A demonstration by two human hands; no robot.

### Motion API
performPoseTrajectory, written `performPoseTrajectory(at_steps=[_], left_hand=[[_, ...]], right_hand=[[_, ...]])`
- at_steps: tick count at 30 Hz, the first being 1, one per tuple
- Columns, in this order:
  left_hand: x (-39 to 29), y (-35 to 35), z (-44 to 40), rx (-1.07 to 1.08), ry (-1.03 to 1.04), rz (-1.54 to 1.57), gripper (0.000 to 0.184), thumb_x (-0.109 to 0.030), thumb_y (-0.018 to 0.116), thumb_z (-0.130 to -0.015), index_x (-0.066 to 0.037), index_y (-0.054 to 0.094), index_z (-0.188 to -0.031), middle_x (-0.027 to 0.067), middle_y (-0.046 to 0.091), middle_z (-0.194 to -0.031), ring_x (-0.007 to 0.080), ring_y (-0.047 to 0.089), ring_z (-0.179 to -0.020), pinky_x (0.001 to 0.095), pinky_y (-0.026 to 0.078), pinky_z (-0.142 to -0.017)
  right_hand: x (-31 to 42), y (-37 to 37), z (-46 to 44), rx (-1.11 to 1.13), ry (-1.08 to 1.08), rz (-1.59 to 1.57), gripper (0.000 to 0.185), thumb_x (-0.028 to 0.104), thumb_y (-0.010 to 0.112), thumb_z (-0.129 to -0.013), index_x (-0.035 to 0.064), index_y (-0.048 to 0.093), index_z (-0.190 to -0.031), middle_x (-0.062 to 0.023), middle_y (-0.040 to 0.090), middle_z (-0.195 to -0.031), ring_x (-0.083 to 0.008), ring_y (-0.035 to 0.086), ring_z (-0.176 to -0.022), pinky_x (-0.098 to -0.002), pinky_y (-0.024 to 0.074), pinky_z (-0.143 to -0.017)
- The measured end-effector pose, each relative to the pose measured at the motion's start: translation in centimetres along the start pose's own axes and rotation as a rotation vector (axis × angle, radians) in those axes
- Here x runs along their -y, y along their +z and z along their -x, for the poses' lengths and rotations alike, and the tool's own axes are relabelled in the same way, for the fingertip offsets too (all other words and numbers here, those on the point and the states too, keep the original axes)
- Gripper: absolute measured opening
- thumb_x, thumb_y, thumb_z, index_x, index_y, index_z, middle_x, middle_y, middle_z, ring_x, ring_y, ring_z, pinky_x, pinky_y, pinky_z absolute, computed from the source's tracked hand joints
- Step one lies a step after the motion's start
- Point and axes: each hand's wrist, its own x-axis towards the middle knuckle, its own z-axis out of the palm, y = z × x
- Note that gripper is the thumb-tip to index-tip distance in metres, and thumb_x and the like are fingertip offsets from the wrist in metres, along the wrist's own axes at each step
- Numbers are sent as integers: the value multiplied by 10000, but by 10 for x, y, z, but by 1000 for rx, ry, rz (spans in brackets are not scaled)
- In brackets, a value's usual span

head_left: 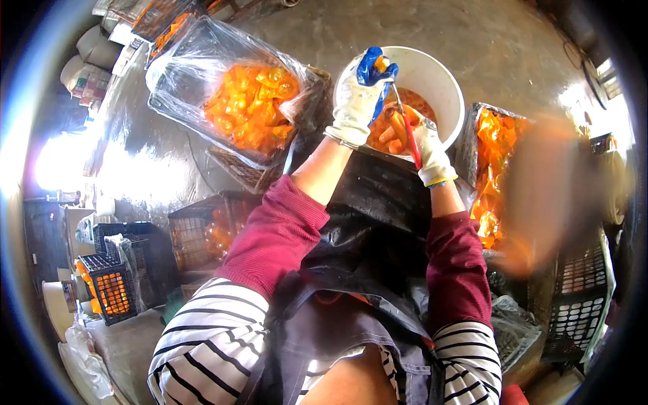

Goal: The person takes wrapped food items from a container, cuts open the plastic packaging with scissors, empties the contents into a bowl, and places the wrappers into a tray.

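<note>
A white bucket [451, 88] stands in front of me, holding reddish liquid and long orange pieces [387, 131] that look like carrots. Over its left rim, my left hand [358, 94] wears a white glove with a blue palm. Its fingers are closed on a small yellow-orange piece [382, 64]. My right hand [432, 152], also gloved, is at the bucket's right side, closed around a thin tool with a red handle [412, 145]. The tool's narrow metal end points up toward my left hand; its exact kind is unclear. My right fingertips are partly hidden.
A plastic-lined crate [179, 101] of shiny orange pieces [253, 104] sits left of the bucket. Another crate of orange pieces [491, 169] is at the right, beside a large blurred shape [553, 196]. Black crates [577, 297] stand lower right, and more crates [111, 287] at left.
</note>
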Motion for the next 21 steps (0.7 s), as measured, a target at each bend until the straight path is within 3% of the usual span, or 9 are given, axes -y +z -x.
performPoseTrajectory(at_steps=[1,4,7,8,10,13,15,17,21], left_hand=[[4,-1,-4,9,132,-217,286,68,468,-619,-4,432,-894,79,485,-827,137,484,-733,190,394,-648],[7,0,-4,48,-115,393,267,89,397,-641,-3,442,-887,89,488,-830,154,489,-749,223,395,-678],[11,-8,-9,155,-203,533,288,99,336,-649,0,442,-898,94,487,-857,169,492,-766,244,398,-680],[15,-11,-11,189,-177,462,283,82,309,-664,10,443,-902,100,486,-873,178,498,-758,252,400,-678],[18,-13,-12,217,81,177,273,70,304,-670,10,453,-891,104,492,-864,181,503,-748,251,403,-671],[18,-16,-14,246,97,123,206,-25,351,-705,1,473,-868,108,505,-838,184,507,-736,249,409,-657],[9,-16,-15,256,-133,328,190,-77,387,-716,-5,476,-867,107,506,-837,185,508,-733,245,410,-652],[13,-16,-14,222,-234,526,224,-180,420,-719,-18,483,-860,103,505,-841,186,495,-762,251,398,-677],[19,-16,-13,159,-358,701,232,-210,417,-721,-37,491,-856,95,503,-847,179,480,-780,245,375,-704]], right_hand=[[-1,-3,0,48,11,-32,250,148,414,-721,28,401,-939,-117,503,-623,-156,481,-435,-174,371,-354],[-2,5,4,-44,-31,-162,254,154,426,-714,27,404,-933,-113,502,-614,-146,475,-435,-177,365,-356],[9,11,9,-65,16,-99,259,188,417,-720,25,412,-921,-99,504,-584,-122,458,-402,-165,342,-342],[15,14,11,-59,41,-50,263,204,412,-724,24,415,-916,-94,505,-572,-114,451,-389,-160,333,-336],[24,20,14,-10,58,26,279,230,392,-732,17,416,-910,-95,506,-551,-101,432,-360,-155,312,-322],[31,20,16,100,97,92,303,253,359,-744,3,415,-906,-110,508,-540,-93,419,-340,-149,292,-306],[34,20,16,169,119,69,308,251,340,-753,-6,412,-908,-125,510,-550,-96,423,-341,-149,291,-299],[37,21,17,221,134,-5,302,236,324,-760,-12,406,-913,-143,511,-569,-104,436,-348,-152,298,-296],[44,32,20,212,64,-58,284,283,363,-722,7,426,-696,-98,474,-468,-135,453,-337,-179,324,-251]])
